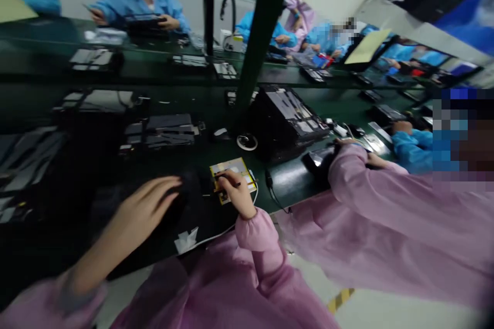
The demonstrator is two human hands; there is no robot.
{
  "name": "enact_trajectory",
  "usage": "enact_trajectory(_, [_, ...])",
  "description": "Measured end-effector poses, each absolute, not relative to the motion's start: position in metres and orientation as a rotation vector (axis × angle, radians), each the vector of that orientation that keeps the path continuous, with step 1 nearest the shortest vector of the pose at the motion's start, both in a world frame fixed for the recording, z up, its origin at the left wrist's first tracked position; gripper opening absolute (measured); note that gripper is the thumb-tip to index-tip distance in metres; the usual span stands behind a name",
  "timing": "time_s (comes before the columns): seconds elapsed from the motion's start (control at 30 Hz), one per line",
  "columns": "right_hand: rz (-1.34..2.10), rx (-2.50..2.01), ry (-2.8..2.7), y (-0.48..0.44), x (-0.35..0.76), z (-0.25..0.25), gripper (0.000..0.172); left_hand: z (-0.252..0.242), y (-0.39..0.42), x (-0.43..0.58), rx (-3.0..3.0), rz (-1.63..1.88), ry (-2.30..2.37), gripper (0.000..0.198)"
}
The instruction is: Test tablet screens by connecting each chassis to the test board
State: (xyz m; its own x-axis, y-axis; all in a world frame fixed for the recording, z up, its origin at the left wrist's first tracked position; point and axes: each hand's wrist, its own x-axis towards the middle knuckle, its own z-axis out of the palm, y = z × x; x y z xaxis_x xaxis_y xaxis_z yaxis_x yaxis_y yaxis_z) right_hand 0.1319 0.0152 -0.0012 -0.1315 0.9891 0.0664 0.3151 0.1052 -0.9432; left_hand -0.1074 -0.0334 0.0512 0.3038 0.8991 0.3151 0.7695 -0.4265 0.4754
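My left hand [144,203] reaches over a black, flat-looking object [189,190] on the dark green bench. Its fingers are stretched out and slightly bent, with the thumb side apart, and the black object blends into the dark around it. To the right, my right hand [236,193] is pinched over a small yellow-edged board [241,167]. A thin dark stick-like tool [238,183] shows between its fingers; blur hides its exact kind. A white cable [256,195] runs from beside the board.
Stacked flat devices [172,128] lie on the bench behind, with a black box of devices [285,118] farther right. A white ring [247,141] and a white scrap [186,240] lie nearby. A co-worker's pink sleeve [349,164] is at right; others in blue sit opposite.
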Motion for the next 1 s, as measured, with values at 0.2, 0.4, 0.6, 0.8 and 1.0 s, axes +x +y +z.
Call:
enact_trajectory(0.2, [0.992, -1.341, -1.543, 0.019, 0.145, -0.004, 0.020, 0.020, 0.040, -0.027, 2.694, 0.540, 1.088, 0.023])
enact_trajectory(0.4, [1.006, -1.301, -1.756, 0.033, 0.180, 0.005, 0.028, 0.004, 0.038, -0.023, 2.791, 0.468, 1.168, 0.033])
enact_trajectory(0.6, [0.985, -1.252, -1.870, 0.054, 0.184, 0.007, 0.021, 0.009, 0.044, -0.022, 2.905, 0.417, 1.172, 0.034])
enact_trajectory(0.8, [1.072, -1.222, -1.859, 0.053, 0.166, 0.000, 0.005, 0.012, 0.042, -0.022, 2.896, 0.436, 1.166, 0.028])
enact_trajectory(1.0, [1.140, -1.277, -1.770, 0.053, 0.166, -0.006, 0.012, 0.015, 0.038, -0.026, 2.841, 0.473, 1.120, 0.028])
